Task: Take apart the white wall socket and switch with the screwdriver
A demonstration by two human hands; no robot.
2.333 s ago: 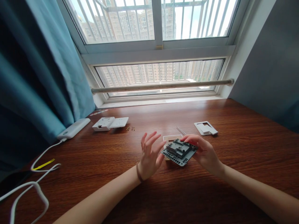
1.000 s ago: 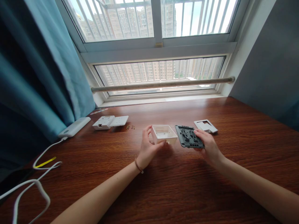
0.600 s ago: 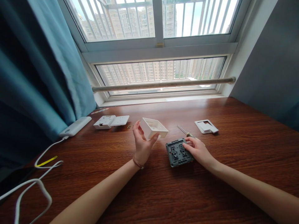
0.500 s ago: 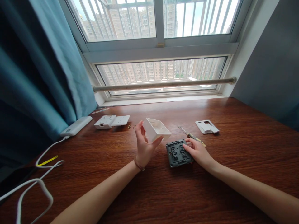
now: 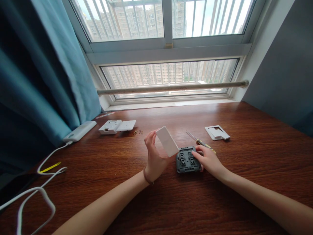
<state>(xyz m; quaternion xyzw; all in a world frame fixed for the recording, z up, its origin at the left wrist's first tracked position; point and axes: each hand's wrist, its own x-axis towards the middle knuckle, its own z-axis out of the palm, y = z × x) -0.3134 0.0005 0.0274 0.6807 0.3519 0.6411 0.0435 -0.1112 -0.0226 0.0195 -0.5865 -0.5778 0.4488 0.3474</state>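
Between the thumb and fingers of my left hand (image 5: 155, 158) is a white rectangular plastic cover (image 5: 167, 141), held tilted above the table with its flat face toward me. Its lower right corner comes up to the left edge of a dark grey square switch module (image 5: 188, 160); whether they touch I cannot tell. My right hand (image 5: 209, 160) grips that module by its right side, thumb on top. Two slotted black mechanisms show on the module's upper face. Just behind my right hand, a screwdriver (image 5: 201, 142) lies on the table.
A white square frame (image 5: 212, 130) with a small white piece lies at the right. Farther left are an opened white box (image 5: 111, 127) and several small brass screws (image 5: 138, 132). A white power strip (image 5: 80, 130), its cable and a yellow strip (image 5: 50, 168) lie at the left edge.
My left hand has turned the white cover from showing its hollow inside to showing its flat face, and moved it slightly right, nearer the module. My right hand keeps its grip.
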